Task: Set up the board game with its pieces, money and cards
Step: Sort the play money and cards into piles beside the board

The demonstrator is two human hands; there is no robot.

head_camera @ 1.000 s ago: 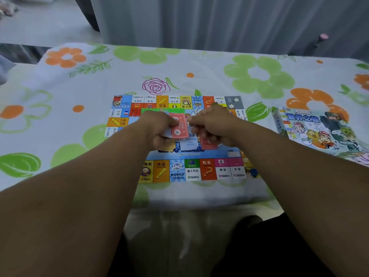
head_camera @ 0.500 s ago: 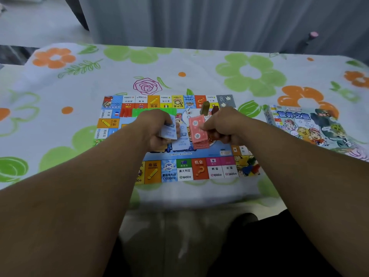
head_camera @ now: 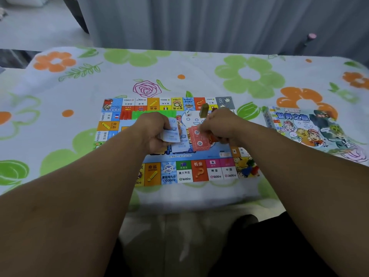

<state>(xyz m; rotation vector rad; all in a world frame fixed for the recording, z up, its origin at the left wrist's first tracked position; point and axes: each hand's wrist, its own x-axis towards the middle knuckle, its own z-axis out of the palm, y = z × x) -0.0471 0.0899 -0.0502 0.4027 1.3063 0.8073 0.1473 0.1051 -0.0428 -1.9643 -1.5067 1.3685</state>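
The colourful game board lies flat in the middle of the flowered table. Over its centre my left hand grips a stack of pale blue cards. Beside it, my right hand pinches a red card at its upper edge, and the card rests low over the board. A white die and an olive-brown piece stand on the board's far side. Green and red paper stacks lie on the far left part, partly hidden by my left hand.
The game box lies to the right of the board. Small coloured pawns cluster on the board's near right corner. The flowered cloth covers the table, whose near edge runs just below the board. A grey curtain hangs behind.
The hands have drawn apart: the right one took the red card off the stack to the right and lowered it toward the board, while the left keeps the blue stack.
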